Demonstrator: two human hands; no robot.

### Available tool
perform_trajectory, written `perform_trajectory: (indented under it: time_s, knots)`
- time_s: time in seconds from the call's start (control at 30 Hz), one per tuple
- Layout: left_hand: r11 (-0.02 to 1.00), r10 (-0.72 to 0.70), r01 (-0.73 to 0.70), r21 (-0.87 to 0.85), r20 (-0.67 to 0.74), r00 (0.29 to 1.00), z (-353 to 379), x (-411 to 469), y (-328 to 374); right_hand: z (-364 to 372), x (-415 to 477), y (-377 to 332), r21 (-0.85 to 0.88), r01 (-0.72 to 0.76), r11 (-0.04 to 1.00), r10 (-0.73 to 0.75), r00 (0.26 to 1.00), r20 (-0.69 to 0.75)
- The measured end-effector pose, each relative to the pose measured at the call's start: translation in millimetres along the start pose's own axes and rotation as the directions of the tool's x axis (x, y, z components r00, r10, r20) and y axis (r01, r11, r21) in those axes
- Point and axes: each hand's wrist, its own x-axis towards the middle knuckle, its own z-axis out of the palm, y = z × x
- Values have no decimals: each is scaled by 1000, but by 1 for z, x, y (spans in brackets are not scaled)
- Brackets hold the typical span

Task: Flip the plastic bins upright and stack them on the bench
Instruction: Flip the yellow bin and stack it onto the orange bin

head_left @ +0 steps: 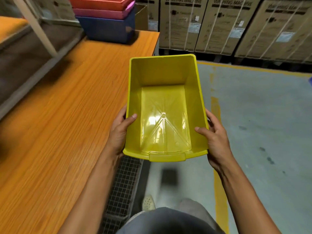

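We hold the yellow bin (pixel 165 105) in both hands, mouth up, so for this one the flip looks done. Our left hand (pixel 119 132) grips its left wall and our right hand (pixel 215 141) its right wall, both towards the bin's near end. The thumbs (pixel 132 117) hook over the rim and the fingers (pixel 213 119) wrap the outside, though the left ones are mostly hidden. That hold keeps the bin level and leaves its bottom free to drop into another bin. It hangs in the air just off the right edge of the surface (pixel 67 115), over the floor (pixel 261 115). At the surface's far right corner the stack stands upright: blue bin (pixel 108 29), pink bin (pixel 101 14), and red bin (pixel 99 3) on top. We judge the next move is to carry ours there and nest it in the red one.
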Motion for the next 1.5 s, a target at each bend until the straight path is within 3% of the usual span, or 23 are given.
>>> perform_trajectory:
  time_s: [0.3, 0.83, 1.07, 1.27, 1.5]
  knots:
    - [999, -35, 35, -26, 14, 999, 66, 143, -19, -37, 151, -16, 108, -32, 994, 37, 998, -45]
    - [981, 95, -137, -135, -280, 955, 197, 342, -3, -90, 451, -97, 150, 3, 989, -53, 943, 328]
    - [944, 262, -316, -90, -374, 889, 193, 409, 42, -40, 545, -125, 243, -10, 970, -112, 869, 482]
    - [877, 445, -479, -16, -348, 825, 160, 476, 89, 39, 633, -163, 298, 26, 954, -211, 765, 609]
    - [770, 589, -634, 70, -462, 663, 113, 559, 159, 157, 718, -219, 383, 47, 923, -325, 628, 707]
